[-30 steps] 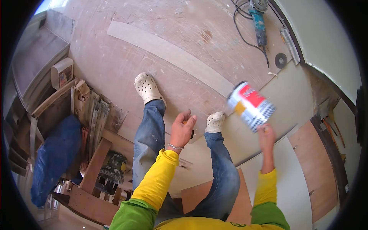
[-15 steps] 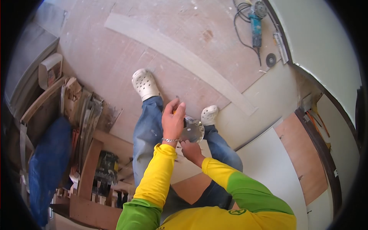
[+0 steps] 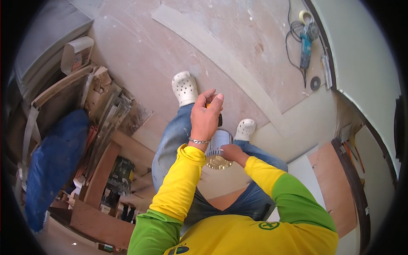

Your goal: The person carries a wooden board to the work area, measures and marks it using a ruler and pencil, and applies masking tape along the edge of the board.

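Observation:
My left hand [image 3: 206, 117] is closed around an orange-and-black handle [image 3: 219, 120], most of which the fingers and palm hide. What tool it belongs to cannot be made out. My right hand [image 3: 233, 154], lower and to the right, grips the rim of a round shiny fixture [image 3: 219, 162] with a ribbed silver edge and a reflective, golden-looking face. A pale cylindrical part [image 3: 221, 139] shows just above that rim. Both hands are held between my knees, above the floor, with the left wrist partly covering the fixture.
A long pale strip [image 3: 221, 55] lies across the dusty floorboards. An angle grinder [image 3: 305, 49] with its cord, a cutting disc [image 3: 315, 83] and a tape roll [image 3: 304, 16] lie at upper right. Wood offcuts [image 3: 112, 112] and a blue sheet [image 3: 57, 165] stand at left.
The fixture has tilted, so its ribbed rim and golden face now show. My hands and feet sit farther right in view. Both hands keep their holds.

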The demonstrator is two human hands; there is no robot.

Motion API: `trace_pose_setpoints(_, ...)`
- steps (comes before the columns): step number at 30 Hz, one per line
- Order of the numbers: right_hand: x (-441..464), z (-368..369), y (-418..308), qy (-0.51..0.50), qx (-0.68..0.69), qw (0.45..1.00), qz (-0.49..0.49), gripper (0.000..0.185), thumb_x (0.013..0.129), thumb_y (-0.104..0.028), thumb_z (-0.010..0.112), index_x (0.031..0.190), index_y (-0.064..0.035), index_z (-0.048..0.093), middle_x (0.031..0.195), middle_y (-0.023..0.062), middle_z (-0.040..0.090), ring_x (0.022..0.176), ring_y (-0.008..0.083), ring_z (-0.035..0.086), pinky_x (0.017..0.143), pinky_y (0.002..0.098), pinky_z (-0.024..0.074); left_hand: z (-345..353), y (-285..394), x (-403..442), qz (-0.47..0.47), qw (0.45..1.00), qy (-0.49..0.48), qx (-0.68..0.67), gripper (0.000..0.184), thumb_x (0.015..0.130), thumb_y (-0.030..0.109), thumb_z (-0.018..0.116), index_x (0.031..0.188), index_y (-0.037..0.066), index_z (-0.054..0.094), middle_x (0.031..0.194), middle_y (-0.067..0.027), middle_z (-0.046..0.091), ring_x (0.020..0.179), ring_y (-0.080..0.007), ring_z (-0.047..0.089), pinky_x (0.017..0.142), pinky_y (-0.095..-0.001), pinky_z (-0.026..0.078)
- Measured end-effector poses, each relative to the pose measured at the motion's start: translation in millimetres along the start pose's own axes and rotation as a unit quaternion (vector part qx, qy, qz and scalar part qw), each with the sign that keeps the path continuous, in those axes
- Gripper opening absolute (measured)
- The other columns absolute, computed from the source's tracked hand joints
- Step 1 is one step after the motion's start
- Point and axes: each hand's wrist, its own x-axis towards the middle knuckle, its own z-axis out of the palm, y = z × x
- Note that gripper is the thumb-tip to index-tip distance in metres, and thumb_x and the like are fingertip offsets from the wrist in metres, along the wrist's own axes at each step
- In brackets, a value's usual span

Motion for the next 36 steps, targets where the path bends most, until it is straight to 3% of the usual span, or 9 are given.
trace_pose_setpoints(2,5,-43,2,0.024,0.001,1.0,-0.019,0.034,0.087,-0.034,0.061,0.112,-0.0109,0.066,0.105,0.019,0.068,0.099,0.0377,0.064,0.085,0.0456,0.0502,-3,18,7,0.028,0.999,-0.005,-0.014,0.047,0.091,0.027,0.067,0.124,-0.005,0.057,0.093,-0.0043,0.063,0.076,-0.0111,0.061,0.063,-0.0235,0.046)
trace_pose_setpoints(6,5,-140,8,0.261,0.11,0.957,-0.063,0.033,0.091,-0.036,0.057,0.103,-0.0064,0.067,0.095,0.0183,0.069,0.092,0.0362,0.066,0.082,0.0422,0.0509,-8,64,18,0.102,0.994,-0.014,-0.039,0.051,0.09,0.029,0.068,0.125,-0.006,0.056,0.097,-0.0063,0.064,0.077,-0.0113,0.061,0.067,-0.0243,0.049)
trace_pose_setpoints(11,42,-249,3,0.36,0.067,0.93,-0.028,0.035,0.092,-0.034,0.054,0.111,-0.0076,0.066,0.1,0.024,0.067,0.095,0.0431,0.063,0.083,0.0487,0.0501,-7,100,6,0.202,0.976,-0.05,-0.062,0.054,0.089,0.03,0.069,0.126,-0.006,0.055,0.102,-0.0093,0.065,0.081,-0.0129,0.061,0.073,-0.0247,0.05)
trace_pose_setpoints(15,59,-272,-24,0.466,0.095,0.872,-0.117,0.034,0.092,-0.035,0.055,0.098,-0.0039,0.066,0.087,0.017,0.069,0.085,0.0329,0.067,0.076,0.0412,0.0505,-4,91,-21,0.286,0.953,-0.077,-0.059,0.053,0.089,0.031,0.069,0.126,-0.004,0.055,0.105,-0.0105,0.065,0.082,-0.0131,0.062,0.073,-0.0251,0.05)
trace_pose_setpoints(19,45,-268,-48,0.517,0.049,0.839,-0.165,0.034,0.093,-0.036,0.054,0.099,-0.0051,0.066,0.085,0.0163,0.069,0.082,0.0321,0.067,0.074,0.0407,0.0504,-8,72,-49,0.327,0.942,-0.069,-0.033,0.05,0.09,0.03,0.069,0.126,-0.003,0.056,0.105,-0.0107,0.065,0.082,-0.0129,0.062,0.072,-0.0251,0.051)
trace_pose_setpoints(26,-10,-249,-54,0.524,0.132,0.803,-0.252,0.035,0.092,-0.037,0.054,0.098,-0.0044,0.064,0.089,0.0199,0.069,0.085,0.036,0.067,0.077,0.0438,0.0504,-32,61,-61,0.379,0.921,-0.037,0.08,0.05,0.09,0.031,0.067,0.128,0.0,0.056,0.096,-0.0075,0.066,0.075,-0.0132,0.064,0.062,-0.0232,0.051)
trace_pose_setpoints(29,-47,-238,-48,0.572,0.135,0.755,-0.292,0.041,0.092,-0.042,0.055,0.096,-0.0031,0.065,0.081,0.0137,0.069,0.071,0.0263,0.067,0.065,0.0375,0.051,-23,57,-68,0.411,0.889,-0.083,0.185,0.062,0.088,0.036,0.069,0.134,-0.001,0.051,0.101,-0.0155,0.069,0.076,-0.0175,0.068,0.065,-0.029,0.054)
trace_pose_setpoints(32,-100,-211,-56,0.488,0.287,0.77,-0.294,0.043,0.092,-0.045,0.057,0.092,-0.0033,0.064,0.072,0.006,0.064,0.055,0.0144,0.057,0.05,0.0293,0.0452,-9,43,-69,0.445,0.829,-0.123,0.315,0.082,0.085,0.05,0.067,0.142,-0.003,0.04,0.117,-0.0275,0.064,0.104,-0.0362,0.065,0.089,-0.0372,0.052)
trace_pose_setpoints(36,-129,-171,-50,0.399,0.363,0.76,-0.362,0.036,0.093,-0.043,0.059,0.09,-0.0068,0.062,0.069,0.0001,0.056,0.047,0.0067,0.042,0.043,0.0229,0.0358,8,27,-89,0.486,0.759,-0.163,0.402,0.09,0.087,0.057,0.062,0.149,0.0,0.028,0.128,-0.0272,0.058,0.112,-0.039,0.062,0.096,-0.0376,0.049)
